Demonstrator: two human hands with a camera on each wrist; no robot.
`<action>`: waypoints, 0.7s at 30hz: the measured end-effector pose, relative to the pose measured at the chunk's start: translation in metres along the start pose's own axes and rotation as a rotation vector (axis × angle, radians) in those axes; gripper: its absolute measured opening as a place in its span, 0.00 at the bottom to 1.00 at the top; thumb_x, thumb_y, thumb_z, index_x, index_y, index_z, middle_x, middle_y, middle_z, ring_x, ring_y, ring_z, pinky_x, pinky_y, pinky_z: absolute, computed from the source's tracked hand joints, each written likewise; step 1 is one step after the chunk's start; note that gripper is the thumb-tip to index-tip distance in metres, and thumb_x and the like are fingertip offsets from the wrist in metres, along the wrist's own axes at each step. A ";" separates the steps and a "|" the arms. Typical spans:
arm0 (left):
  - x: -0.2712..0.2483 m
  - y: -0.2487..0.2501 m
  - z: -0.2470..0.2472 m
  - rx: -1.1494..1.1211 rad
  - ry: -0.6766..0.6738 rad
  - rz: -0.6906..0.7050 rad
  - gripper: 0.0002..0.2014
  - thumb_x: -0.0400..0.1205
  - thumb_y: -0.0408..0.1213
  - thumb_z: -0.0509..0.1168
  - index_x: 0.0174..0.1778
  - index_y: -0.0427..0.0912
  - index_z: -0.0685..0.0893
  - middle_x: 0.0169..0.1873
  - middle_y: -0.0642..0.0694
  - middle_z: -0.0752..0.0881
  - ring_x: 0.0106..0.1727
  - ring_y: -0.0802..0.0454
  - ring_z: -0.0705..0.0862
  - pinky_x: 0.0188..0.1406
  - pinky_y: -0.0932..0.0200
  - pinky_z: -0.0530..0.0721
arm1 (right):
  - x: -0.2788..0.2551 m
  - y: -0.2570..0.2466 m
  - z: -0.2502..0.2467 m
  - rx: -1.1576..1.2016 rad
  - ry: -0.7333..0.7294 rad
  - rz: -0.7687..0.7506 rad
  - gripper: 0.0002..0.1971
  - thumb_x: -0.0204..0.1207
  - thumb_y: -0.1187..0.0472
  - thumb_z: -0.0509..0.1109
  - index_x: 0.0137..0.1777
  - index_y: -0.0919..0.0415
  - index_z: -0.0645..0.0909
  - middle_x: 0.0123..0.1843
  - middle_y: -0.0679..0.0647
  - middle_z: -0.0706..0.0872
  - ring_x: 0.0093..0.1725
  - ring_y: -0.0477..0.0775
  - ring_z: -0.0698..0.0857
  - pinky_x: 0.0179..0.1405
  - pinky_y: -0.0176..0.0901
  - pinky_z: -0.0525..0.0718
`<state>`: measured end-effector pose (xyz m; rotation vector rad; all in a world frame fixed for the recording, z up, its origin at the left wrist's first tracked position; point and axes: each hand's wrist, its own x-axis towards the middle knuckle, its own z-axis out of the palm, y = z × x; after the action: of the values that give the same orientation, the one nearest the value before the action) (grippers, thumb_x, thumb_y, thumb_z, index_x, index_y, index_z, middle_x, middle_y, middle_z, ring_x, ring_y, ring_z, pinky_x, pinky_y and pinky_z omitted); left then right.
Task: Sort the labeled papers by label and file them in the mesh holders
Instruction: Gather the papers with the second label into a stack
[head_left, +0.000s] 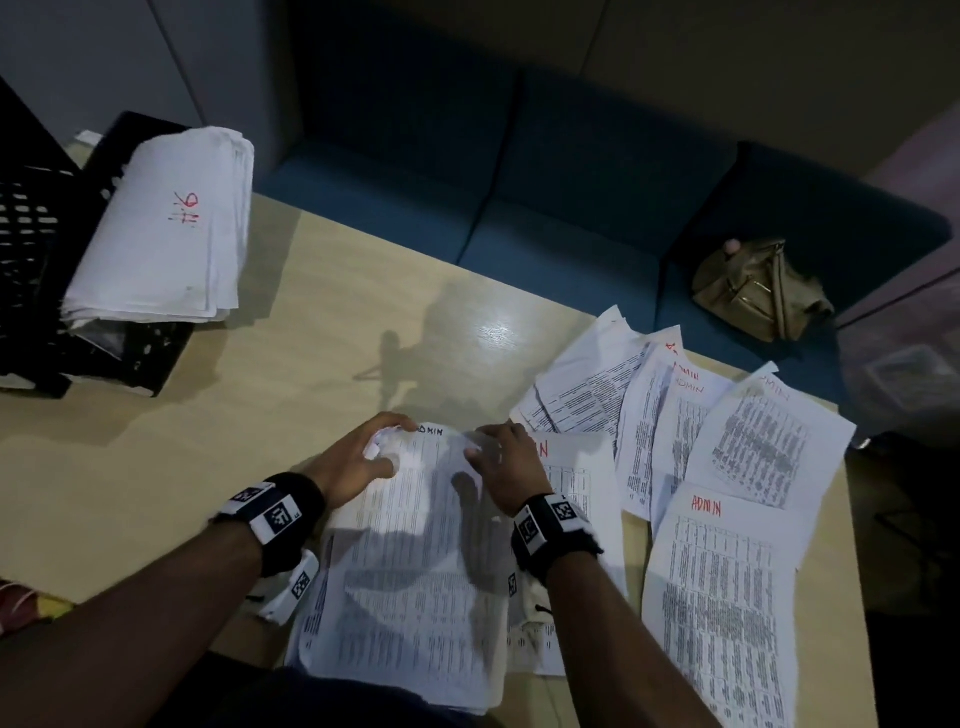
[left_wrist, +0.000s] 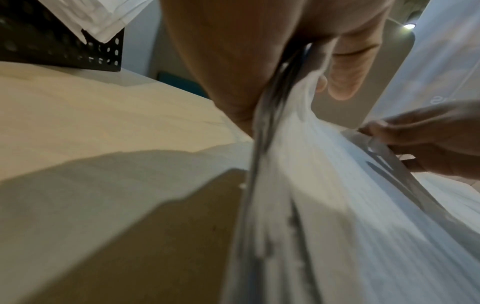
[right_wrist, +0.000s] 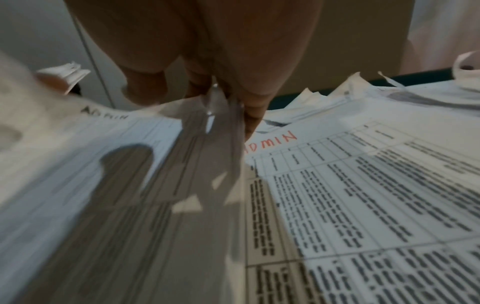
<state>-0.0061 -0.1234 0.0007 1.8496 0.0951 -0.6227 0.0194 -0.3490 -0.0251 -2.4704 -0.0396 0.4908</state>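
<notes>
A stack of printed papers lies in front of me on the table, the top sheet labeled ADMIN. My left hand grips the stack's top left corner, which is crumpled, fingers curled round the sheets. My right hand pinches the top right edge of the top sheet between thumb and fingers. More ADMIN sheets lie fanned out to the right. A black mesh holder at the far left bears a stack of papers with a red label.
The wooden table is bare between the holder and the papers. A blue sofa runs behind the table, with a tan bag on it. The table's right edge lies just past the fanned sheets.
</notes>
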 end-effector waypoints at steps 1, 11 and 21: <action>-0.001 0.000 0.001 -0.001 0.025 -0.008 0.22 0.79 0.24 0.64 0.56 0.61 0.75 0.68 0.54 0.75 0.73 0.51 0.71 0.61 0.58 0.68 | -0.003 0.005 -0.005 0.016 0.032 -0.002 0.21 0.79 0.49 0.66 0.68 0.56 0.78 0.71 0.57 0.75 0.71 0.58 0.71 0.70 0.50 0.70; -0.015 -0.037 0.024 0.147 0.067 -0.232 0.28 0.82 0.37 0.67 0.78 0.36 0.68 0.73 0.41 0.76 0.72 0.41 0.76 0.66 0.52 0.73 | -0.068 0.073 -0.029 0.142 0.348 0.790 0.43 0.70 0.55 0.77 0.79 0.61 0.56 0.78 0.64 0.64 0.76 0.65 0.66 0.70 0.60 0.71; -0.014 -0.046 0.045 -0.067 0.275 -0.348 0.13 0.83 0.39 0.66 0.59 0.36 0.83 0.50 0.39 0.89 0.49 0.41 0.88 0.57 0.43 0.84 | -0.095 0.082 -0.092 0.303 0.364 0.523 0.08 0.76 0.64 0.70 0.54 0.64 0.81 0.42 0.54 0.84 0.42 0.54 0.82 0.23 0.28 0.68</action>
<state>-0.0510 -0.1438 -0.0429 1.8586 0.6230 -0.5891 -0.0428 -0.4813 0.0282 -2.2138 0.7838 0.2253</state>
